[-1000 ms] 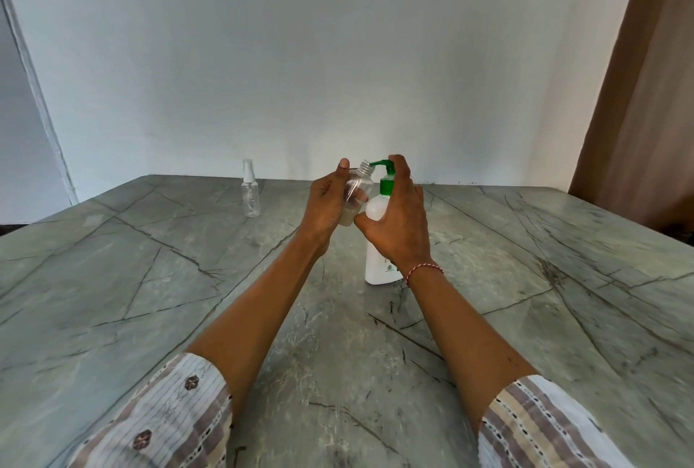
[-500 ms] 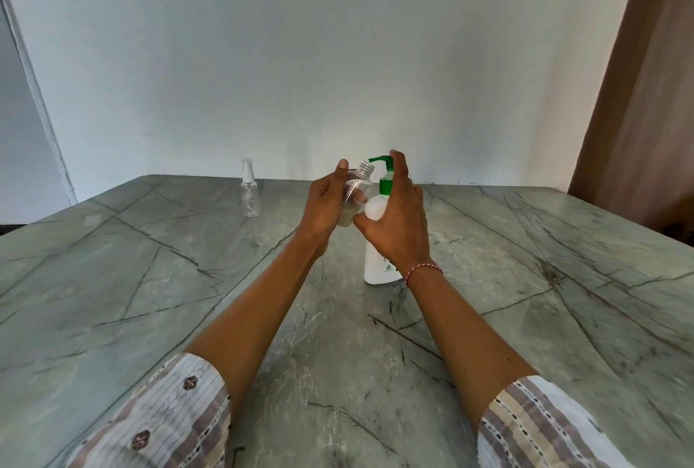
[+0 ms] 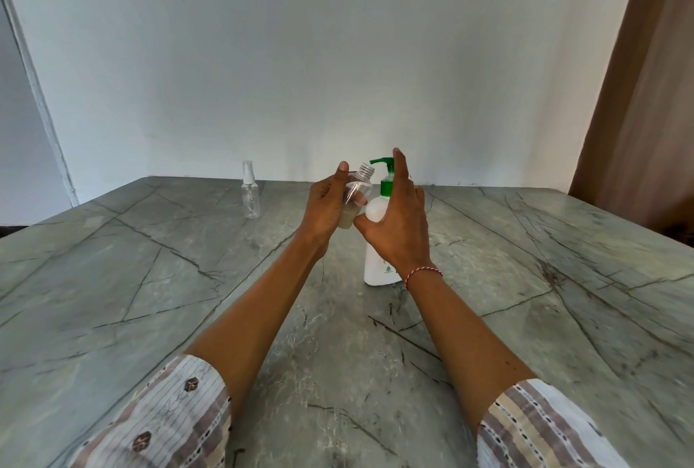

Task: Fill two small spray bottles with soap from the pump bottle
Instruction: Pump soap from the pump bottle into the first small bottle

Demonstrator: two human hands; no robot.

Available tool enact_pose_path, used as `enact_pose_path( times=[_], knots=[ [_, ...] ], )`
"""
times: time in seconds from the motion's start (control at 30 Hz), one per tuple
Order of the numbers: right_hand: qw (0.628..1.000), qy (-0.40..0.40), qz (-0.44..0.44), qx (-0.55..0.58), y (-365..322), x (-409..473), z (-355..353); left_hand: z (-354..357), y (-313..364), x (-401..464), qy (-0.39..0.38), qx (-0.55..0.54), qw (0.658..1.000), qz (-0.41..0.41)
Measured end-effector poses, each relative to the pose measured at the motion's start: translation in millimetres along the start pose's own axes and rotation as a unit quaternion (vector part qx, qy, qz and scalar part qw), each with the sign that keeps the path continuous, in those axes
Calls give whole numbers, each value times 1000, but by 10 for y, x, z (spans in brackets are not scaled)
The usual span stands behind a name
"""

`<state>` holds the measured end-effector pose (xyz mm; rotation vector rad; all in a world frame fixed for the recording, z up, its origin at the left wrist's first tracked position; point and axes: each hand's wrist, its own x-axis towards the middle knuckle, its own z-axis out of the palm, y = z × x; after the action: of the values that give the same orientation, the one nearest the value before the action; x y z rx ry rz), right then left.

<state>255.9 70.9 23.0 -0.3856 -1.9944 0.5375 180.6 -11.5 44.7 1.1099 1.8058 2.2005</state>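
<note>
Table [image 3: 150,280]: broad slab of grey-green stone, polished, crossed by dark crack-like veins.

Pump bottle [image 3: 377,272]: white opaque plastic, rounded shoulders, green collar and green pump head with the spout turned left; upright at mid-table.

Right hand [image 3: 398,227]: around the pump bottle's shoulder and neck, thumb against the white body, fingers extended upward beside the pump stem. It hides much of the bottle's upper half. Whether a finger presses the pump head cannot be told. Red-and-white thread on the wrist.

Left hand [image 3: 325,206]: grips the open spray bottle [image 3: 356,191], thumb raised. This bottle is clear plastic, capless, threaded neck tilted right just under the spout; cloudy liquid sits in its lower part.

Second spray bottle [image 3: 250,191]: clear, capped, upright, well apart at far left.
</note>
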Motion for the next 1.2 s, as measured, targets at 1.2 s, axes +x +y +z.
enact_pose_path(
  times=[1.2],
  knots=[
    [1000,1,0,-2,-4,-12,12,1,1,1,6,-10,1000,-5]
  ],
)
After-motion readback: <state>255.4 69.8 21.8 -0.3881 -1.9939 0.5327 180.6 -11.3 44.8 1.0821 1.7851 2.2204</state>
